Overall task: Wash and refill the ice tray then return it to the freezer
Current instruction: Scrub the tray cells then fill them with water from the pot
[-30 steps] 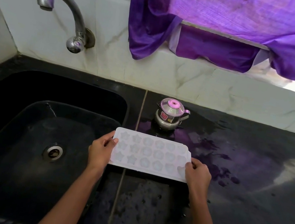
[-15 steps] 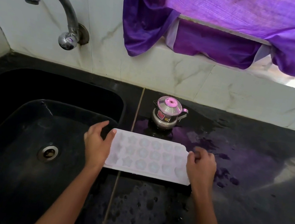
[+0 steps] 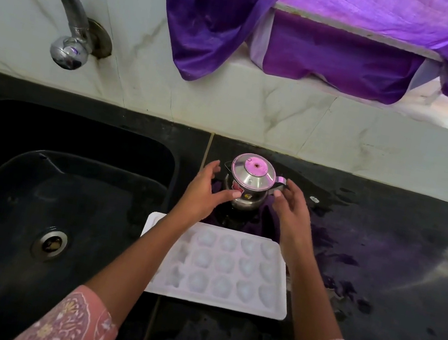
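The white ice tray point(image 3: 229, 271), with star and round moulds, lies flat on the wet black counter just right of the sink, and neither hand touches it. Beyond it stands a small steel jug point(image 3: 249, 186) with a lid and a side handle. My left hand point(image 3: 207, 190) is at the jug's left side with fingers spread, the thumb close to or touching its belly. My right hand point(image 3: 291, 205) is at the jug's right side, fingers apart, next to the handle. Both forearms cross above the tray and hide part of its left moulds.
A deep black sink point(image 3: 34, 197) with a metal drain point(image 3: 50, 241) fills the left. A curved steel tap point(image 3: 70, 37) comes out of the white marble wall. Purple curtain cloth point(image 3: 330, 24) hangs over the sill above. The black counter point(image 3: 390, 286) is wet with puddles.
Both hands let go of the ice tray, which now rests on the counter, and reached forward to either side of the steel jug. The camera moved closer and lower.
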